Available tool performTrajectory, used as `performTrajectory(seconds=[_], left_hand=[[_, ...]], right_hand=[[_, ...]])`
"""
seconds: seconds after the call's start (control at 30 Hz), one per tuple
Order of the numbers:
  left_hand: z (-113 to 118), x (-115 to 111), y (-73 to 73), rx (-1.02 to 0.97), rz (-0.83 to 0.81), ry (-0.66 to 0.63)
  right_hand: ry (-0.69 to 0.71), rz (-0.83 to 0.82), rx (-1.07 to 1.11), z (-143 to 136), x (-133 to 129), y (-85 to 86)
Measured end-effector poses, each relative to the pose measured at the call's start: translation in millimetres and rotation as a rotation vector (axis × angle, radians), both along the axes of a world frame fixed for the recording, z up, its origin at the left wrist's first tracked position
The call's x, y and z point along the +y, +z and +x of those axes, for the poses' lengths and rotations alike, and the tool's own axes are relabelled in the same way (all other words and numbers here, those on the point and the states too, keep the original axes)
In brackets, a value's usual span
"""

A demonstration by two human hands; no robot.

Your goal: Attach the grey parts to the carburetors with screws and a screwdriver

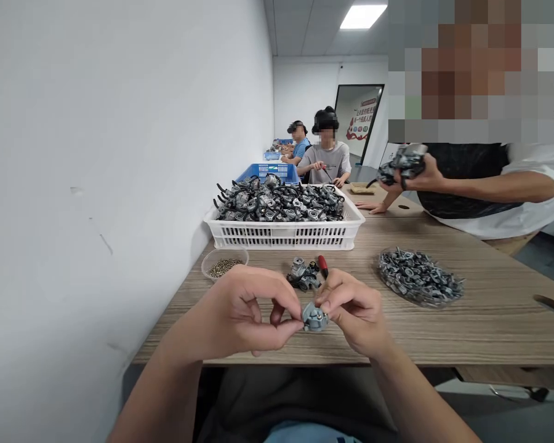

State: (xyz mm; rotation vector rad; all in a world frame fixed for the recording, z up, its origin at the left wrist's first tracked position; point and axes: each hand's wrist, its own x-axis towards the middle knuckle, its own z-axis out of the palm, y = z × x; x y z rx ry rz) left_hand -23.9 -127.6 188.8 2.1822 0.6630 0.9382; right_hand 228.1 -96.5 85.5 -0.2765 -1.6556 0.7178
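Note:
Above the near table edge, a small grey metal carburetor part (314, 319) is between my two hands. My left hand (253, 314) pinches its left side between thumb and fingertips. At its right edge, the closed fingertips of my right hand (353, 307) press against it. Two small brass screw ends show beside those fingertips; whether they are pinched too, I cannot make out. Just beyond my hands lies a carburetor (303, 274) with black fittings. A red-handled screwdriver (322, 266) lies to its right, its lower end hidden by my right hand.
A clear bowl of brass screws (224, 267) stands by the wall. Behind it is a white basket (281, 235) heaped with carburetors. A clear tray of grey parts (420, 277) sits right. A person standing there holds a carburetor (404, 165). Farther back are a blue crate (272, 169) and seated people.

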Motion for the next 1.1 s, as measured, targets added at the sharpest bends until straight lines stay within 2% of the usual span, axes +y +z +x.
performTrajectory(seconds=[0.27, 0.47, 0.73, 0.9, 1.1], left_hand=[[-6, -11, 25.8, 0.139, 0.091, -0.031], [-3, -18, 37.5, 0.198, 0.14, -0.072], [-3, -23, 60.5, 0.405, 0.233, -0.056], [0, -26, 65.1, 0.468, 0.283, -0.009], [1, -33, 64.8, 0.493, 0.323, -0.021]], right_hand=[[0.019, 0.087, -0.116, 12, -4, 20.1], [0.023, 0.115, -0.134, 14, -9, 28.0], [-0.021, 0.176, -0.182, 15, -16, 37.9], [-0.035, 0.186, -0.172, 13, -20, 38.8], [-0.027, 0.192, -0.162, 13, -23, 40.0]])
